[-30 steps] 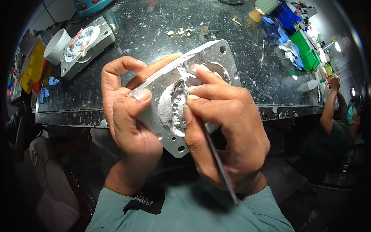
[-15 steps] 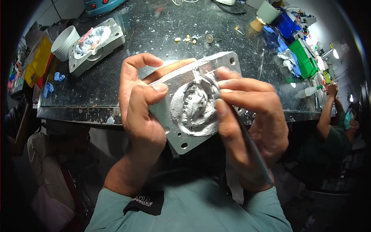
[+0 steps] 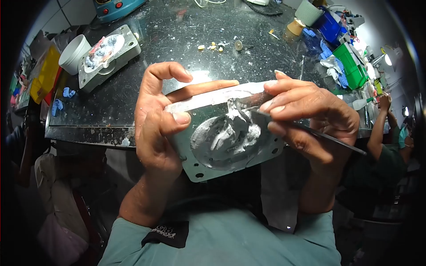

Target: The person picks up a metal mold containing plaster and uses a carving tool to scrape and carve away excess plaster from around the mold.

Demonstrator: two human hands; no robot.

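Observation:
My left hand is closed on the left edge of a metal dental flask half, thumb on its face and fingers behind. The flask is held tilted above the table's front edge. White plaster fills its round well, with a rough arch-shaped hollow in the middle. Between the thumb and fingers of my right hand is a slim dark metal carving tool. Its tip is at the plaster's upper right side, partly hidden by my fingers. My right fingers also rest near the flask's upper right corner.
Another flask half with plaster and pink material stands at the table's left, beside a white cup. Small tooth-like pieces lie farther back. A green bin and blue bin are at right; a person's arm shows beyond.
The flask has tipped, showing more of its upper side wall. My right hand has moved right, and the tool now lies flatter, its handle end pointing right.

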